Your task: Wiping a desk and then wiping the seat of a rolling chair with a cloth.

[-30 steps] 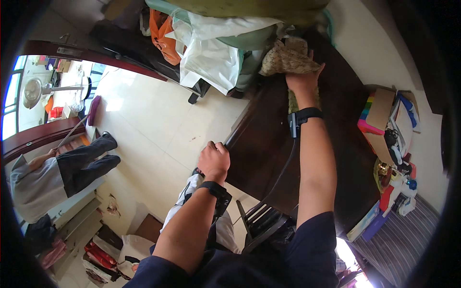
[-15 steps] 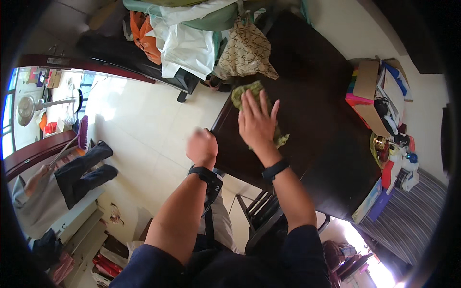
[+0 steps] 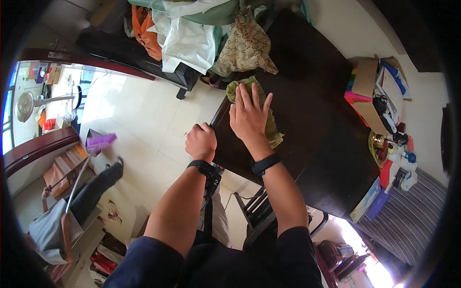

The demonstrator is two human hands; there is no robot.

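Note:
My right hand point(image 3: 250, 115) lies flat with fingers spread on a crumpled olive-green cloth point(image 3: 274, 129), pressing it against the dark table point(image 3: 317, 125). The cloth shows beyond my fingertips and along the right side of my hand, close to the table's left edge. Curled into a fist, my left hand point(image 3: 200, 142) is beside the table's near left corner. No object shows in it, though its palm side is hidden. Dark bands circle both my wrists.
At the table's far end are a patterned tan bag point(image 3: 247, 43) and a white plastic bag point(image 3: 188, 45). An open cardboard box point(image 3: 367, 79) stands at the right. A black chair point(image 3: 257, 211) is close to me. Leftward, another person holds a purple broom point(image 3: 101, 142).
My right hand has slid slightly left, dragging the cloth with it. My left fist stays near the corner. At the left, the other person has shifted, and the broom is lower by a dustpan.

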